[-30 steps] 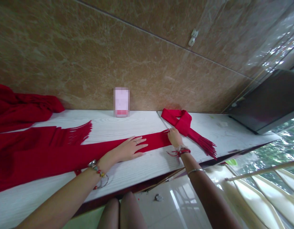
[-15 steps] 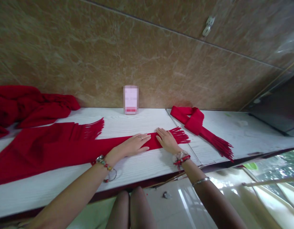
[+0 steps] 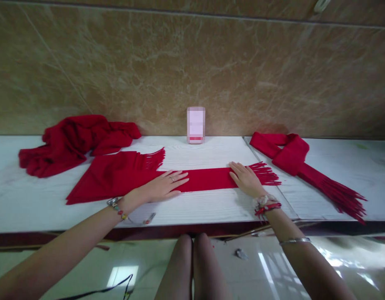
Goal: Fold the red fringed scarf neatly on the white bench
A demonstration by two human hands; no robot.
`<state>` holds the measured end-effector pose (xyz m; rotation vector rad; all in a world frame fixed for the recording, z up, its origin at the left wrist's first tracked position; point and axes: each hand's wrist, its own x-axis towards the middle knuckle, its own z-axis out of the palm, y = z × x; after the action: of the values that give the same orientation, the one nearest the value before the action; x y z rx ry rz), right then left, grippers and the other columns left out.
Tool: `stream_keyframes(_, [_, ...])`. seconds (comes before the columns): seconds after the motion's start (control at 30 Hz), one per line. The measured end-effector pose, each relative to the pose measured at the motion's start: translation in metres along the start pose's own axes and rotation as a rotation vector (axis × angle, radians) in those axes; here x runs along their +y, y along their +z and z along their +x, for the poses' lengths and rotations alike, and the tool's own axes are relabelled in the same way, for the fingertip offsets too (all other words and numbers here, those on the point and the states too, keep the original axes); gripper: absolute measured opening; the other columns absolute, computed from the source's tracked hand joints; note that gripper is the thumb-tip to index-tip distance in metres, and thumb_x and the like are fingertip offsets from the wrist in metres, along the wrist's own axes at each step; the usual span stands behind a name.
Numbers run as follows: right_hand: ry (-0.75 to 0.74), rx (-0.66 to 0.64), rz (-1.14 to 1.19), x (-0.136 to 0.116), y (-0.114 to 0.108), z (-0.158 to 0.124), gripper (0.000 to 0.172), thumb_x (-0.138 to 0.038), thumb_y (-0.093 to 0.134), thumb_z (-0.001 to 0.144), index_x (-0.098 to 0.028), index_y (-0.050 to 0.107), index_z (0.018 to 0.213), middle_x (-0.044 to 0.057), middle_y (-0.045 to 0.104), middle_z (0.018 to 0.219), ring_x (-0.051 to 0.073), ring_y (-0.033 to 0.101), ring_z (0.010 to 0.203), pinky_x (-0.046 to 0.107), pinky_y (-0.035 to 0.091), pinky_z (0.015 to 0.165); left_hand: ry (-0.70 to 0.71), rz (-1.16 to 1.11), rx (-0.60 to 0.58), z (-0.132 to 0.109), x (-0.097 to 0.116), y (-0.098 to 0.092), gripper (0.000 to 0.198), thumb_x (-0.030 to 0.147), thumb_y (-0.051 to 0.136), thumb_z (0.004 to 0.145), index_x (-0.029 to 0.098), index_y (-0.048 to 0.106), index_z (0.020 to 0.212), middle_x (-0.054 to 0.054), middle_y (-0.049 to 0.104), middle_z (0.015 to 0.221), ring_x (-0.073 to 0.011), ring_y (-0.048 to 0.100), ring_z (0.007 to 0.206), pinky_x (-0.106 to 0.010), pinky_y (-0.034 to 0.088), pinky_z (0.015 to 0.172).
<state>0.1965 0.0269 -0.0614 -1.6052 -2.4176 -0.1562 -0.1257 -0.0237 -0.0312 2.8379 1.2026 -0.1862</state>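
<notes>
A red fringed scarf lies across the white table, narrow and flat on the right, wider with a slanted fold on the left. My left hand rests palm down on its middle, fingers spread. Near the right fringe my right hand lies flat on the scarf, fingers out. Both palms hide the cloth beneath them. To the right sits a second red scarf, looped over itself with its fringe toward the front edge. A crumpled heap of red cloth lies at the back left.
A pale pink phone-like object, its face blurred, leans on the brown marbled wall behind the white table. Below the front edge are my knees, the shiny floor and a dark strap at lower left.
The view has turned left and levelled, showing more of the heap. My left hand has slid left along the scarf, widening the gap between my hands. My right hand remains near the fringe.
</notes>
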Motion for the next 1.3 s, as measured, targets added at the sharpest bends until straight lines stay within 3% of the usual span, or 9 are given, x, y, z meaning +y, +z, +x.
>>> stream_keyframes(0.17, [-0.001,-0.021,0.032,-0.015,-0.011,0.01,0.042,-0.026,0.032,0.088,-0.014,0.043,0.127,0.013,0.042,0.134,0.024,0.036,0.125,0.048,0.028,0.1,-0.125,-0.009,0.124,-0.012,-0.006,0.007,0.046,0.035,0.019,0.093,0.022,0.025,0.136,-0.005,0.025,0.144,-0.0155,0.018,0.132,-0.035,0.014,0.106])
stream_keyframes(0.27, [-0.123,-0.019,0.117,-0.051,-0.019,0.024,0.044,-0.028,0.03,0.09,-0.013,0.039,0.129,0.012,0.037,0.138,0.023,0.029,0.129,0.047,0.024,0.103,-0.185,0.016,0.171,-0.016,-0.008,0.011,0.047,0.036,0.019,0.093,0.019,0.027,0.135,-0.006,0.028,0.143,-0.0151,0.021,0.131,-0.034,0.013,0.107])
stream_keyframes(0.43, [-0.288,-0.11,0.201,-0.127,-0.015,0.037,0.047,-0.032,0.029,0.09,-0.013,0.035,0.132,0.012,0.034,0.139,0.023,0.027,0.129,0.047,0.025,0.102,-0.246,0.073,0.137,-0.017,-0.006,0.013,0.05,0.037,0.021,0.091,0.012,0.028,0.134,-0.01,0.028,0.143,-0.0172,0.023,0.131,-0.033,0.014,0.107])
stream_keyframes(0.53, [-0.304,-0.149,0.183,-0.142,-0.005,0.033,0.047,-0.032,0.03,0.09,-0.012,0.035,0.133,0.012,0.035,0.138,0.024,0.029,0.128,0.049,0.023,0.103,-0.255,0.085,0.126,-0.017,-0.007,0.014,0.051,0.036,0.021,0.091,0.011,0.028,0.135,-0.01,0.029,0.142,-0.0176,0.023,0.131,-0.033,0.015,0.107])
stream_keyframes(0.63, [-0.288,-0.128,0.137,-0.12,0.0,0.028,0.047,-0.03,0.031,0.089,-0.013,0.035,0.133,0.011,0.036,0.138,0.024,0.031,0.128,0.05,0.024,0.102,-0.243,0.094,0.135,-0.016,-0.009,0.018,0.051,0.035,0.021,0.091,0.011,0.027,0.135,-0.01,0.029,0.142,-0.0176,0.023,0.131,-0.033,0.016,0.107])
stream_keyframes(0.9, [-0.071,-0.102,-0.067,0.029,-0.002,0.003,0.041,-0.024,0.031,0.088,-0.015,0.044,0.126,0.013,0.041,0.135,0.027,0.036,0.124,0.05,0.033,0.096,-0.19,0.125,0.182,-0.017,-0.013,0.023,0.047,0.034,0.023,0.09,0.018,0.031,0.134,-0.007,0.028,0.143,-0.0187,0.023,0.131,-0.034,0.014,0.107])
stream_keyframes(1.03, [0.018,-0.116,-0.097,0.069,-0.007,-0.005,0.039,-0.022,0.032,0.087,-0.014,0.05,0.12,0.017,0.043,0.132,0.031,0.038,0.123,0.055,0.033,0.093,-0.194,0.115,0.164,-0.017,-0.012,0.021,0.046,0.032,0.023,0.09,0.018,0.035,0.132,-0.008,0.027,0.143,-0.0213,0.022,0.131,-0.037,0.014,0.107])
stream_keyframes(1.13, [0.056,-0.04,-0.029,0.048,-0.015,0.003,0.043,-0.025,0.029,0.088,-0.013,0.041,0.128,0.017,0.04,0.135,0.03,0.034,0.125,0.056,0.031,0.094,-0.21,0.071,0.139,-0.013,-0.011,0.018,0.046,0.031,0.024,0.089,0.018,0.035,0.132,-0.007,0.028,0.143,-0.0221,0.019,0.132,-0.04,0.015,0.106])
stream_keyframes(1.3, [-0.136,-0.034,0.131,-0.062,-0.019,0.02,0.048,-0.031,0.027,0.09,-0.011,0.033,0.133,0.016,0.034,0.139,0.022,0.027,0.13,0.048,0.023,0.102,-0.276,0.008,0.164,0.001,-0.003,0.017,0.048,0.032,0.022,0.089,0.017,0.028,0.135,-0.008,0.03,0.142,-0.0207,0.022,0.131,-0.043,0.021,0.104])
